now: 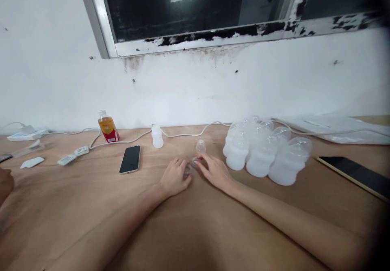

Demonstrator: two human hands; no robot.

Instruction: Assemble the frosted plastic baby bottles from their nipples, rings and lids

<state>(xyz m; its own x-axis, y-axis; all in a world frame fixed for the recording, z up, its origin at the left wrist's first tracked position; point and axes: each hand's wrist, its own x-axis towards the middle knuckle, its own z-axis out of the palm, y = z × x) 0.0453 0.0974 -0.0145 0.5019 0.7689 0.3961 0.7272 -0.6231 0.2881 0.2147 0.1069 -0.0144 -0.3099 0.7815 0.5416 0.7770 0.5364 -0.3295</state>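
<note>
Your left hand [175,178] is loosely cupping and your right hand [215,170] is pinching clear plastic pieces [188,170] between them, left of the frosted baby bottles [260,160], which are wearing clear domed caps [300,145].

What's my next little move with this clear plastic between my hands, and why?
I'd probably steady the clear plastic with your left hand and adjust it with your right hand: it sits between both hands, right by your fingertips, while the clear cap stands just beyond. Exactly how it fits together is too blurred to tell.
</note>
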